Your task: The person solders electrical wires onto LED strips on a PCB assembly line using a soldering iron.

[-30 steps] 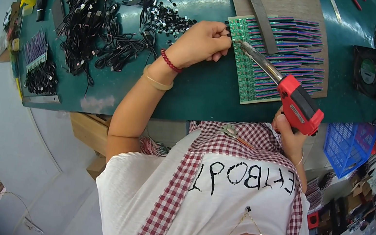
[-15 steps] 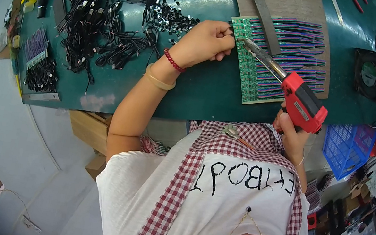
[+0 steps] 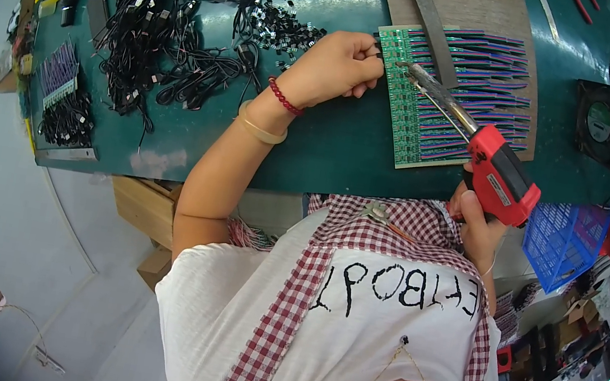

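My right hand [image 3: 479, 222] is wrapped around the grip of a red and black soldering gun [image 3: 500, 176]. Its long metal barrel slants up and left, and the tip lies over a panel of green circuit boards [image 3: 399, 118]. Rows of blue, pink and dark wires [image 3: 488, 92] run off the panel's right side. At the panel's upper left edge, my left hand [image 3: 345, 65] is closed in a pinch. A small black piece shows at its fingertips, mostly hidden by the fingers. A flat metal bar [image 3: 435, 32] lies across the wires.
Left of the panel lie a heap of small black and silver connectors [image 3: 286, 32] and tangled black cables [image 3: 137, 44]. A wired board strip [image 3: 59, 89] sits at the far left. A black fan [image 3: 601, 124] stands at the right, above a blue plastic basket [image 3: 564, 243].
The soldering gun and my right hand have shifted slightly right and down, drawing the tip farther from my left fingers. My left hand has barely moved.
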Available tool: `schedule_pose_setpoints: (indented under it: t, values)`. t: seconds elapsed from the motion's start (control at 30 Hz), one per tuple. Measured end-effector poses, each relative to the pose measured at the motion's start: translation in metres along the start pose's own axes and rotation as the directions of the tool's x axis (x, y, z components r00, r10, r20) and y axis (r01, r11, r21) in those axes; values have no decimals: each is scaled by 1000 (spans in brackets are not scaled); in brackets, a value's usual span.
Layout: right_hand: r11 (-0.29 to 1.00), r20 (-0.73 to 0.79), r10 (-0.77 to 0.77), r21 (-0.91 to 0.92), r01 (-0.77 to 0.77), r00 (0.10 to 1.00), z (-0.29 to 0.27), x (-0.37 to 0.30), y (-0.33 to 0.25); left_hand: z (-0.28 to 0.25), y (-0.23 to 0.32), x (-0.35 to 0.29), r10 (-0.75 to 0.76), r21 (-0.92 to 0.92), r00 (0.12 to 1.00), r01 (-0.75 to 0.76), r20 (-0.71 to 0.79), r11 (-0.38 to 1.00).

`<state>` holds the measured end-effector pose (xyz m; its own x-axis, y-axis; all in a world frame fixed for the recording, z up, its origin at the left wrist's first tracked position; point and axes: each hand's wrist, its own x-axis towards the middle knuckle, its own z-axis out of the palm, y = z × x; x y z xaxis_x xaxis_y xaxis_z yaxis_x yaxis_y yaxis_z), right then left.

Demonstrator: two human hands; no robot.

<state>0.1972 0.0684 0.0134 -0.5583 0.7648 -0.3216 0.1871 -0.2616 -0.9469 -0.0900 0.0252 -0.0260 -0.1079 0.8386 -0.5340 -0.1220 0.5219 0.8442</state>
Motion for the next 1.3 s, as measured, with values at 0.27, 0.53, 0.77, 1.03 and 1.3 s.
schedule_pose_setpoints:
  t: [0.27,0.53,0.77,1.03,1.3]
  values:
    - [1000,7,9,27,-9,1000,0,2,-1,0,2,0,-11,8,1000,11,-3,1000]
    - [996,-37,-27,81,30,999,-4,4,-8,-19,13,-19,20,265,996,5,-90,964]
    - [975,-75,-108,188,120,991,-9,14,-13,-38,1,-21,581,901,740,78,-339,426]
    - [963,-82,-143,218,158,986,-14,8,-13,-18,-1,-22,578,942,776,62,-253,329]
    - [951,-60,-147,266,158,987,-21,9,-10,-24,2,-31,566,865,757,-4,-326,503]
